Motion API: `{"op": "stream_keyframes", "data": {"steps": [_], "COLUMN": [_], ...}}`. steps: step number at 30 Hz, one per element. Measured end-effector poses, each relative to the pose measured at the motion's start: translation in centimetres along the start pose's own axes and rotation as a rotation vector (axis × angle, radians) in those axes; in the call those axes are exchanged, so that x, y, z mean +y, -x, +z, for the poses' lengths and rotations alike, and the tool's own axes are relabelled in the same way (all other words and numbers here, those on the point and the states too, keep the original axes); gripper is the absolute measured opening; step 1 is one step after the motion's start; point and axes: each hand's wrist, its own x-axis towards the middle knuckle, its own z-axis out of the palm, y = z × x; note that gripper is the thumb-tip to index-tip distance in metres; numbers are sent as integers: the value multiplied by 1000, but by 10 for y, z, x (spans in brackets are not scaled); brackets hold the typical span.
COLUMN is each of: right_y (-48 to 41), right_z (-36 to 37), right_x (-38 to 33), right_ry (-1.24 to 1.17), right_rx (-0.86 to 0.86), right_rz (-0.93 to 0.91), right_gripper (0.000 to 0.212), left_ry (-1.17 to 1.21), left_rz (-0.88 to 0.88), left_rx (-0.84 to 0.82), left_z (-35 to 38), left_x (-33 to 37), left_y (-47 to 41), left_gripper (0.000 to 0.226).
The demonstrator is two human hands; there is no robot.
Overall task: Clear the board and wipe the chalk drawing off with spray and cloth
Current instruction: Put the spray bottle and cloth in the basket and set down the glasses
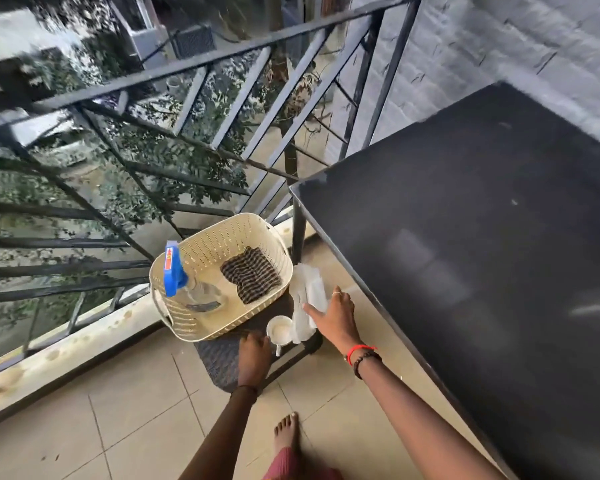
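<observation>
The black board (pixel 482 237) fills the right side; its surface looks bare, with faint smears. A cream perforated basket (pixel 201 320) stands on a low dark stool (pixel 222 358) and holds a clear spray bottle with a blue trigger head (pixel 174 271) and a striped dark cloth (pixel 250 275). A white cloth (pixel 309 289) lies on the stool beside the basket. My right hand (pixel 333 317) rests on the white cloth with its fingers spread. My left hand (pixel 253 355) reaches down to a small white cup (pixel 280 330) on the stool; its fingers are hidden behind the hand.
A black metal railing (pixel 187 109) runs along the left, with trees beyond it. A low concrete kerb (pixel 84 348) borders the tiled floor (pixel 136 427). A grey wall (pixel 499 39) stands behind the board. My bare foot (pixel 286 434) is on the tiles below the stool.
</observation>
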Motion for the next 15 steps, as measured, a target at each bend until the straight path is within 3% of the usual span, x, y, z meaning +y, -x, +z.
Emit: {"op": "stream_keyframes", "data": {"steps": [4,8,15], "right_y": [-30,-48,-61], "right_z": [26,46,62], "right_x": [1,3,4], "right_ry": [6,-3,5], "right_rx": [-31,-77,-67], "right_rz": [24,56,64], "right_gripper": [106,108,67], "left_ry": [-179,-152,-118], "left_rz": [-15,-12,-35], "left_rx": [-67,-86,-51], "left_z": [14,28,32], "left_x": [-6,-12,-14], "left_y": [-18,-25,-31], "left_gripper": [40,48,45]}}
